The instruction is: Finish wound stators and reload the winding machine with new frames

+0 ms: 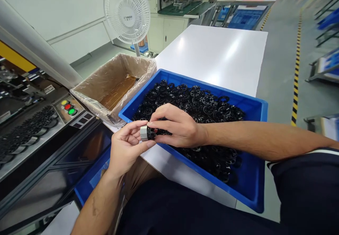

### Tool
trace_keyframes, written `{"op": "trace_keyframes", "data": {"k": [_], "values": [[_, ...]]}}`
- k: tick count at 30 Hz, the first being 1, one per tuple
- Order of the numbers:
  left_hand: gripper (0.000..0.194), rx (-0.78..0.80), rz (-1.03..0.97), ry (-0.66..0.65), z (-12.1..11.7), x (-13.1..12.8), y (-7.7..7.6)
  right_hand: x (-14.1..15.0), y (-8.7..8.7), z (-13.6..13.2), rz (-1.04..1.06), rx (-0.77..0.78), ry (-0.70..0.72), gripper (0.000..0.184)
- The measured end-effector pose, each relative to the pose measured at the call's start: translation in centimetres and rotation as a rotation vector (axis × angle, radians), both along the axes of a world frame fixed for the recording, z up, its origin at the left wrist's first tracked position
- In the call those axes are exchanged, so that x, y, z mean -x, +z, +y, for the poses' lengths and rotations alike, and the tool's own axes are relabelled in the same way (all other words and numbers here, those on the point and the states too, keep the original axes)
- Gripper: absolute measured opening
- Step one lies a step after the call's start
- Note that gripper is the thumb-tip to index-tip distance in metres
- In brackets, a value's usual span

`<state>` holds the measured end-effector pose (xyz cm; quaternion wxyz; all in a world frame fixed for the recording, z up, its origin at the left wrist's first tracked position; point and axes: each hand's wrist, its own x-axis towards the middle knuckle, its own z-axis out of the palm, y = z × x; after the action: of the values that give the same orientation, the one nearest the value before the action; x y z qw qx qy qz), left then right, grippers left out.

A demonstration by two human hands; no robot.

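A small cylindrical part with a silver metal body (pixel 143 133) and a black plastic end (pixel 150 133) is held between my two hands. My left hand (pixel 127 145) grips the silver side between thumb and fingers. From the right, my right hand (pixel 178 127) has its fingers and thumb closed around the black end. Both hands are over the near left edge of a blue bin (pixel 212 174) heaped with black ring-shaped plastic parts (pixel 196 102). My right fingertips partly cover the black end.
A plastic-lined carton (pixel 91 83) stands left of the bin on a white table (pixel 227 55). At left is a machine with coloured buttons (pixel 68 107) and a row of black-and-silver parts (pixel 22 136). A white fan (pixel 127 16) stands behind the carton.
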<state>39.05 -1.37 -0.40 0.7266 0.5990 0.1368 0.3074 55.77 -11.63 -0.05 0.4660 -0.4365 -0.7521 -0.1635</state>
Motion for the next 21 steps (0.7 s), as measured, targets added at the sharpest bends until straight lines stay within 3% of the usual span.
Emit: {"op": "trace_keyframes", "data": {"k": [11, 17, 21], "values": [[0.044, 0.007, 0.054, 0.031, -0.2, 0.1, -0.3, -0.2, -0.1, 0.0, -0.027, 0.000, 0.015, 0.016], [0.047, 0.104, 0.042, -0.010, 0.2, -0.3, -0.5, -0.9, -0.1, -0.7, -0.110, 0.001, -0.027, 0.023], [0.046, 0.190, 0.134, -0.098, -0.9, 0.1, -0.3, -0.4, -0.3, -1.0, -0.125, 0.079, -0.027, 0.019]]}}
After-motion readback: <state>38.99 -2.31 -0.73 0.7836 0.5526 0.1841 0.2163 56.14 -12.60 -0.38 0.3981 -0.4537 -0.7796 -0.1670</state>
